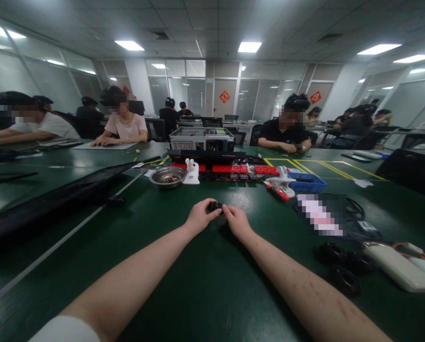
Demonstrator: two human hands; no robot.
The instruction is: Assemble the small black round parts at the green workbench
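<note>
Your left hand (pixel 201 216) and right hand (pixel 237 222) meet in front of you, just above or against the smooth green table (pixel 212 289), which has a dull sheen (whether your knuckles rest on it, I cannot tell). Between them is the small black piece (pixel 215 207), a dark, stubby form whose finer shape is lost behind your fingers. Your left fingers curl around its left part, thumb pressed along the near side; your right thumb and fingertips pinch its other end. How your hidden lower fingers lie, I cannot tell.

Beyond your left hand stands a round, shiny metal bowl (pixel 154 180) with a flared rim, holding tiny brass-coloured bits (pixel 170 180). Just beside it is a white, smooth-looking figure (pixel 191 174) with rounded knobs on top. To the right of that runs a long row of flat, bright red pieces (pixel 228 168), and behind it an open, boxy metal case (pixel 201 140) with thin, straight edges.

Past your right hand, a slim tool with a red handle (pixel 278 192) lies near a shallow blue tray (pixel 317 185) with straight walls. Closer to you on the right, three thick, glossy black rings (pixel 345 280) cluster beside a cream, round-cornered slab (pixel 400 267). On your left stretches a long, dark, wrinkled shape (pixel 66 197), its surface catching the light.
</note>
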